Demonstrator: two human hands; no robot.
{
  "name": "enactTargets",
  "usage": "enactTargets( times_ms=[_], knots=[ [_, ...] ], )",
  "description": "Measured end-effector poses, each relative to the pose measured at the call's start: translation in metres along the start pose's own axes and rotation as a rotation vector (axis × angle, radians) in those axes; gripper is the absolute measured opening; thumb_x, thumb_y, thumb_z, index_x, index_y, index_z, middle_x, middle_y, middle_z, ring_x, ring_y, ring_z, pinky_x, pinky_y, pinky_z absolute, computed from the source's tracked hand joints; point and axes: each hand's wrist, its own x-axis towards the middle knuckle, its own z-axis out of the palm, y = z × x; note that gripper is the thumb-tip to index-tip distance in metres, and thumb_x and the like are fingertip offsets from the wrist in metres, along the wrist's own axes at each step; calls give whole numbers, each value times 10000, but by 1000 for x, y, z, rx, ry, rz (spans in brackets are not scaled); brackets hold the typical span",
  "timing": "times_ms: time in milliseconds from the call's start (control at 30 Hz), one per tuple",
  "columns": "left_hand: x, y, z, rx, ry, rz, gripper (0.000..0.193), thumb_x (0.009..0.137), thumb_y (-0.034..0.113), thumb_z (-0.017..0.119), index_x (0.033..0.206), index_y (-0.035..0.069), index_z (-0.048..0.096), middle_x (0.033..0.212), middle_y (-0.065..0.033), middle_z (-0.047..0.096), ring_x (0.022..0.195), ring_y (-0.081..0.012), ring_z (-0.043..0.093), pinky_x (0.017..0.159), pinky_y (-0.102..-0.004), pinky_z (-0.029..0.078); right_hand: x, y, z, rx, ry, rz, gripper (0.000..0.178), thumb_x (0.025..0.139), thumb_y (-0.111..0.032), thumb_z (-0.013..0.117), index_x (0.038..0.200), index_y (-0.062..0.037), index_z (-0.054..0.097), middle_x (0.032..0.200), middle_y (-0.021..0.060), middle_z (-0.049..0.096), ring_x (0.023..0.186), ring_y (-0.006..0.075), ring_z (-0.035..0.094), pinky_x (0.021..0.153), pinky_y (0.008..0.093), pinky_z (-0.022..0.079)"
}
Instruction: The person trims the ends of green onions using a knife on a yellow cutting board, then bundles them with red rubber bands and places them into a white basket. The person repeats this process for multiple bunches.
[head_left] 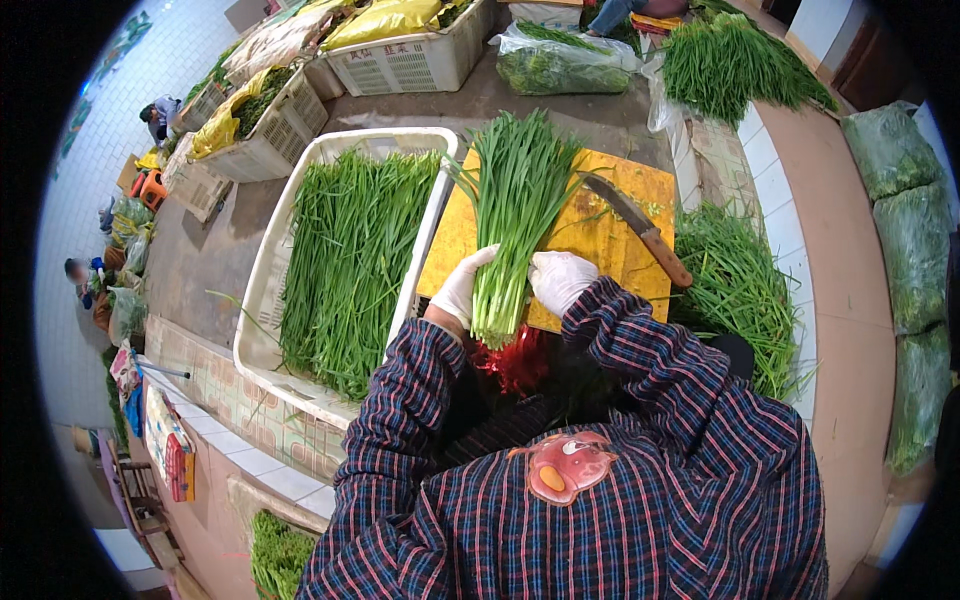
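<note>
Left hand [462, 288] clasped green bunch [517, 205]; right hand [563, 283] curled against it, couldn't tell if pinching; knife [655, 242] lay further right.

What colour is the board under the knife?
Yellow; the board shows best in the head view.

Bright, fairly even light keeps the centre crisp (the pink ledge [850, 350] bows).

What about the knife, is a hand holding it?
No, the knife lies on the yellow cutting board while the left hand and right hand are at the chive bunch.
</note>
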Motion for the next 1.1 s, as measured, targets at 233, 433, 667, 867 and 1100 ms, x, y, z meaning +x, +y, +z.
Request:
enactTargets(
  times_ms=[233, 433, 667, 867, 1100],
  knots=[
    [2, 9, -19, -92, -24, -11, 379, 875, 306, 513, 1121, 22, 569, 1029, -161, 637, 870, -304, 629, 785, -435, 522, -64, 31, 57, 665, 155, -23, 333, 821, -336, 603, 721, -18, 601, 718, 160, 603, 662, 284, 584, 602, 358, 450],
    [1, 10, -17, -64, -25, 22, 384, 877, 301, 509, 1121, 10, 565, 1028, -171, 634, 861, -313, 630, 771, -447, 525, -90, -4, 85, 90, -77, -89, 364, 808, -425, 585, 1005, -119, 593, 812, 145, 649, 785, 318, 626, 693, 421, 497],
    [11, 9, -24, -43, -15, 32, 389, 886, 325, 495, 1139, 38, 561, 1067, -167, 626, 902, -324, 625, 758, -481, 526, -47, -3, 114, -162, -161, -30, 439, 828, -471, 549, 936, -54, 633, 895, 153, 651, 865, 309, 621, 753, 393, 493],
    [14, 9, -30, -45, -37, 47, 397, 890, 339, 487, 1142, 41, 559, 1054, -161, 630, 884, -315, 626, 749, -473, 530, -45, 1, 123, -48, -78, -98, 333, 901, -331, 482, 939, -24, 607, 915, 175, 636, 865, 319, 609, 784, 401, 487],
    [17, 12, -32, -60, -100, 18, 407, 889, 339, 490, 1156, 39, 556, 1073, -162, 624, 921, -315, 617, 795, -480, 512, -50, 6, 124, 787, -488, 138, 232, 881, -258, 554, 872, -32, 603, 674, 90, 609, 561, 176, 568, 501, 303, 454]
  ],
)
